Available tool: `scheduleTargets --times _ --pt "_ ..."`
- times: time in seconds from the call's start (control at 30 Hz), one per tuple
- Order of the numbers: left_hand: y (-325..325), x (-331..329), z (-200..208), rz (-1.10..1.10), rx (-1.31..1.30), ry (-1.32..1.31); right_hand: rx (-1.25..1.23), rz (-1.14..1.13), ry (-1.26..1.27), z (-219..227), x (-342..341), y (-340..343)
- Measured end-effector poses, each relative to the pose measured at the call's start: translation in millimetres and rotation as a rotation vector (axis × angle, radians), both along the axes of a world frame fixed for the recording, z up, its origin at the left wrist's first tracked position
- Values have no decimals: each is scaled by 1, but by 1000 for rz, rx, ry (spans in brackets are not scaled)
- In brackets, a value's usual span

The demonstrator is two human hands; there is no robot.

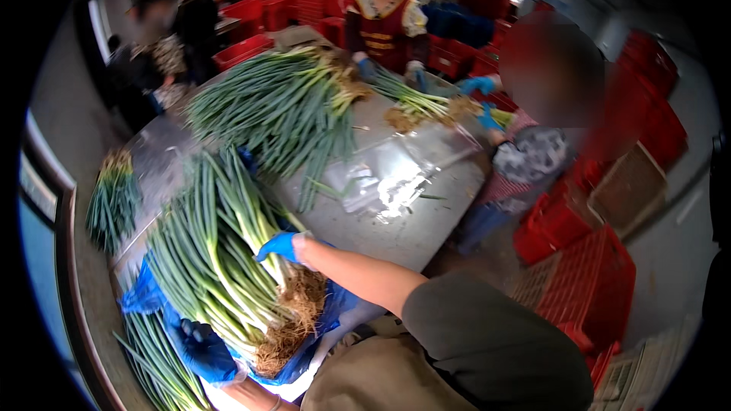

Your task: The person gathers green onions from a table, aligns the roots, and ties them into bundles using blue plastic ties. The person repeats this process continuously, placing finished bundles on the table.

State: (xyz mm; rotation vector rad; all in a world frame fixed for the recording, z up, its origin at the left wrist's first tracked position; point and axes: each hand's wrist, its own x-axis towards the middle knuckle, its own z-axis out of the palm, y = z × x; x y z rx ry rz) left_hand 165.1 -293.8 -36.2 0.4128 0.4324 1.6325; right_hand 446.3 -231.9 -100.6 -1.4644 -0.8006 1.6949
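At the near left end of the metal table point(449, 221), a large bundle of green onions point(205, 251) lies on blue plastic point(339, 308), roots toward the person. The gloved right hand point(280, 247) rests on the pale stems just above the roots, its grip impossible to tell; the gloved left hand point(202, 348), fingers curled, is beside the bundle, its hold equally unclear, while another onion heap point(259, 95) lies beyond

Before us, a scallion bundle point(221, 259) lies on plastic sheeting point(341, 307); behind it, on the table point(381, 242), rests a scallion heap point(266, 99); right of us stand crates point(590, 289).
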Motion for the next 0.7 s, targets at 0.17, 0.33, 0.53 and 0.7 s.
scheduleTargets --times 0.17,0.33,0.53,0.7 --pt "-19 74 8 -93 -59 750 49 2 389 -25 16 6" --pt "-11 98 -11 -393 -16 846 22 53 301 -75 37 -4" --pt "-18 82 -28 -336 -141 623 101 17 38 -14 31 -28" --pt "-14 100 -49 -306 -278 480 70 87 -74 -24 36 -9"
